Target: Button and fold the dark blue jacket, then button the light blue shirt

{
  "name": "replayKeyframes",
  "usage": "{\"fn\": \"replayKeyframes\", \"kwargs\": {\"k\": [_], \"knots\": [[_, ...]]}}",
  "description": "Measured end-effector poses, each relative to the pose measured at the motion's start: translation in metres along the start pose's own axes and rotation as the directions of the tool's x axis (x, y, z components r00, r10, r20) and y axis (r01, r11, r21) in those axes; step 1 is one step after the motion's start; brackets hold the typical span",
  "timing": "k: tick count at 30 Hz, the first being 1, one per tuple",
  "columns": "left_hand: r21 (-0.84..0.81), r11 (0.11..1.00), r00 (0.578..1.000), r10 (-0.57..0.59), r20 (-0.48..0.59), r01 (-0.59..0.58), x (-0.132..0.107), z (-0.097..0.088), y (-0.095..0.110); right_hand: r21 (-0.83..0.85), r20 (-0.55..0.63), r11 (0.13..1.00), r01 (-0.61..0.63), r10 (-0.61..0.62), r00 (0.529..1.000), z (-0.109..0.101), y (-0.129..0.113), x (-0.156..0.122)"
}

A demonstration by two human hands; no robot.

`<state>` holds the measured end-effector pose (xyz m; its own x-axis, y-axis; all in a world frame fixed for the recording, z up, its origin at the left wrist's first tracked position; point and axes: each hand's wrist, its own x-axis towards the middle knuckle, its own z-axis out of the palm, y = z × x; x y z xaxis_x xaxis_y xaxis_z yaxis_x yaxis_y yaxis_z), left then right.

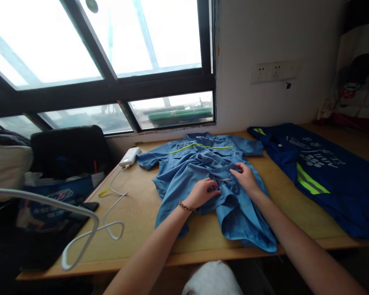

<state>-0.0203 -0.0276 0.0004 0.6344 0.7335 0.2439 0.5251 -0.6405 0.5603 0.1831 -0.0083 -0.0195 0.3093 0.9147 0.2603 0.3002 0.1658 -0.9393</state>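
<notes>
A light blue work shirt [184,168] with a yellow-green chest stripe lies spread on the wooden table [135,213], collar toward the window. My left hand [203,191] pinches the shirt's front cloth near its middle, fingers closed on the fabric. My right hand [246,177] rests just to the right, its fingers gripping the same front edge. The hands sit a few centimetres apart. The shirt's lower hem hangs over the table's near edge.
A dark blue garment [326,176] with yellow stripes lies at the right. A white power bank [129,157] and its white cable [110,205] lie left of the shirt. A white hanger [70,229] pokes in at the left. Bags sit beyond the table's left edge, below the window.
</notes>
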Motion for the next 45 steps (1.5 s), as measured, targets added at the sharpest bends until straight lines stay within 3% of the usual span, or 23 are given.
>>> {"fn": "replayKeyframes", "kwargs": {"k": [3, 5, 8, 10, 12, 13, 15, 18, 20, 22, 30, 38, 41, 45], "knots": [[0.005, 0.999, 0.997, 0.048, 0.060, -0.048, 0.001, 0.000, 0.003, 0.083, -0.038, 0.995, -0.061, 0.064, 0.997, -0.005, 0.003, 0.002], [0.018, 0.997, 0.994, 0.073, 0.076, -0.075, 0.000, 0.002, 0.005, 0.195, -0.003, 0.976, -0.098, 0.101, 0.995, -0.007, -0.003, -0.001], [0.042, 0.998, 0.998, 0.039, 0.042, -0.040, -0.003, 0.008, 0.007, 0.298, 0.234, 0.941, -0.162, 0.092, 0.968, -0.008, -0.022, -0.009], [-0.013, 0.999, 0.999, -0.036, 0.002, 0.036, -0.004, 0.011, 0.007, 0.261, 0.445, 0.950, -0.170, 0.038, 0.895, -0.007, -0.034, -0.016], [-0.205, 0.965, 0.986, -0.167, 0.006, 0.165, -0.003, 0.012, 0.006, 0.183, 0.596, 0.971, -0.155, 0.016, 0.803, -0.004, -0.039, -0.021], [-0.341, 0.908, 0.968, -0.248, 0.037, 0.245, -0.002, 0.012, 0.007, 0.149, 0.631, 0.977, -0.152, 0.024, 0.775, -0.003, -0.039, -0.023], [-0.606, 0.695, 0.912, -0.386, 0.140, 0.388, 0.000, 0.009, 0.008, 0.117, 0.637, 0.975, -0.188, 0.071, 0.767, 0.000, -0.036, -0.025], [-0.829, 0.358, 0.854, -0.461, 0.243, 0.429, 0.003, 0.001, 0.011, 0.158, 0.636, 0.926, -0.344, 0.171, 0.753, 0.003, -0.032, -0.027], [-0.887, 0.239, 0.854, -0.452, 0.259, 0.395, 0.003, -0.003, 0.013, 0.198, 0.667, 0.877, -0.437, 0.207, 0.716, 0.002, -0.033, -0.027], [-0.911, 0.184, 0.861, -0.438, 0.260, 0.369, 0.002, -0.005, 0.015, 0.215, 0.684, 0.851, -0.479, 0.219, 0.696, 0.001, -0.035, -0.028], [-0.939, 0.194, 0.878, -0.446, 0.173, 0.283, 0.002, -0.006, 0.017, 0.225, 0.646, 0.875, -0.428, 0.195, 0.738, 0.002, -0.034, -0.025], [-0.934, 0.210, 0.856, -0.494, 0.153, 0.288, 0.003, -0.006, 0.017, 0.284, 0.680, 0.807, -0.519, 0.212, 0.702, 0.000, -0.038, -0.025], [-0.930, 0.236, 0.859, -0.494, 0.135, 0.282, 0.003, -0.007, 0.018, 0.267, 0.690, 0.822, -0.503, 0.201, 0.695, 0.000, -0.038, -0.025], [-0.919, 0.270, 0.873, -0.468, 0.137, 0.288, 0.002, -0.004, 0.019, 0.189, 0.628, 0.923, -0.337, 0.150, 0.764, 0.004, -0.035, -0.026]]}}
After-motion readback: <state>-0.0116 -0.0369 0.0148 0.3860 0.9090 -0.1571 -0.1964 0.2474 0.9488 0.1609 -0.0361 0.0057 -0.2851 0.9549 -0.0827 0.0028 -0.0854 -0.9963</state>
